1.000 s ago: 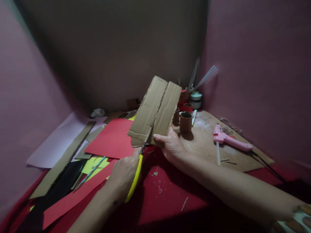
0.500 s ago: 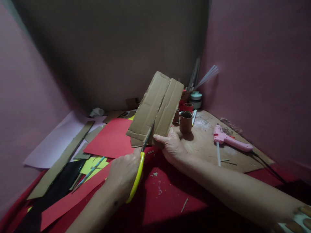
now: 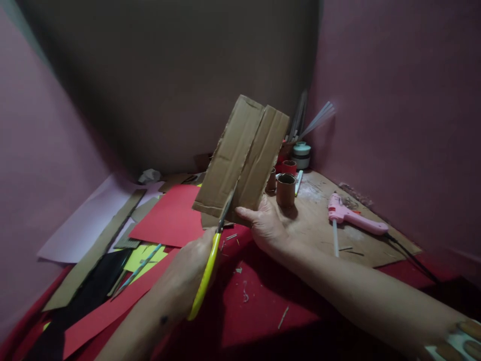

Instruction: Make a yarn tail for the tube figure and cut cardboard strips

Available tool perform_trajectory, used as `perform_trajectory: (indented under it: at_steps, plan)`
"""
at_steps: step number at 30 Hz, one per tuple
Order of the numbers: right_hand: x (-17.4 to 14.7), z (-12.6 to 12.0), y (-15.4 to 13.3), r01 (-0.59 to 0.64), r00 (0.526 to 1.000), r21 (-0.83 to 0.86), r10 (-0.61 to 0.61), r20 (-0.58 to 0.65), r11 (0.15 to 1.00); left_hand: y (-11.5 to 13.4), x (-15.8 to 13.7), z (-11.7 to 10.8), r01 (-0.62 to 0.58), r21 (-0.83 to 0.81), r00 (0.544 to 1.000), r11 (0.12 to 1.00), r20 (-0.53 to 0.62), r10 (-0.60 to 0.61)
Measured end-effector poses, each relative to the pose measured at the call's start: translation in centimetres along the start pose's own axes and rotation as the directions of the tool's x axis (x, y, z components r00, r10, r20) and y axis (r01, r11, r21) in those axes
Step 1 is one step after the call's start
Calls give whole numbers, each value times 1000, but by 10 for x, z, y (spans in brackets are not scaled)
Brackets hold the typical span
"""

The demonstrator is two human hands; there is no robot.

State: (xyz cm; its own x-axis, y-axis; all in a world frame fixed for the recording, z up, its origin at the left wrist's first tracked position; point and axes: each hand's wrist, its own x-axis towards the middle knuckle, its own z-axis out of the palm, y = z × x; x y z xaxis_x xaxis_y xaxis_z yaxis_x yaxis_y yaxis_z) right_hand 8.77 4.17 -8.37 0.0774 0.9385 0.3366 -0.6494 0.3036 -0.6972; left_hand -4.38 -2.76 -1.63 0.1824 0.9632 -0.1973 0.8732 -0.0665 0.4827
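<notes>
Left fingers (image 3: 208, 241) grip yellow scissors (image 3: 205, 281); right fingers (image 3: 246, 214) pinch the cardboard (image 3: 235, 155), which partly hides a brown tube (image 3: 271, 181). Red paper (image 3: 167, 216) lies left, a pink glue gun (image 3: 356, 219) right.

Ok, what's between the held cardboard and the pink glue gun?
In the head view: a brown tube, a second tube partly hidden by the cardboard, a slim white stick, then brown board towards the glue gun.

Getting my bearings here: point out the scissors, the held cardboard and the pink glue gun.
Scissors (image 3: 208, 271), head view, on the yellow handle.
Held cardboard (image 3: 233, 155), head view, on its left half.
Pink glue gun (image 3: 357, 219), head view, on its handle.
</notes>
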Motion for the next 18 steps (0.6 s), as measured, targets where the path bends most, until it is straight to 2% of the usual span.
perform_trajectory:
  at_steps: [6, 8, 13, 16, 18]
  plan:
    - [-5, 3, -2, -14, 1000, 9, 14, 10, 1000, -9, 13, 10, -86, 175, 994, 981, -49, 96]
    - [-7, 5, -3, -24, 999, 19, 23, 22, 1000, -11, 17, 12, -71, 259, 994, 963, -63, 90]
    - [-8, 5, -1, -8, 1000, 4, 8, 17, 1000, -12, 21, 11, -40, 517, 994, 855, -63, 84]
    - [-7, 3, 0, -9, 999, 4, 9, 31, 1000, -16, 23, 13, -42, 579, 994, 814, -56, 91]
    - [-7, 3, 0, -17, 999, 4, 17, 39, 1000, -22, 24, 16, -64, 563, 990, 824, -69, 124]
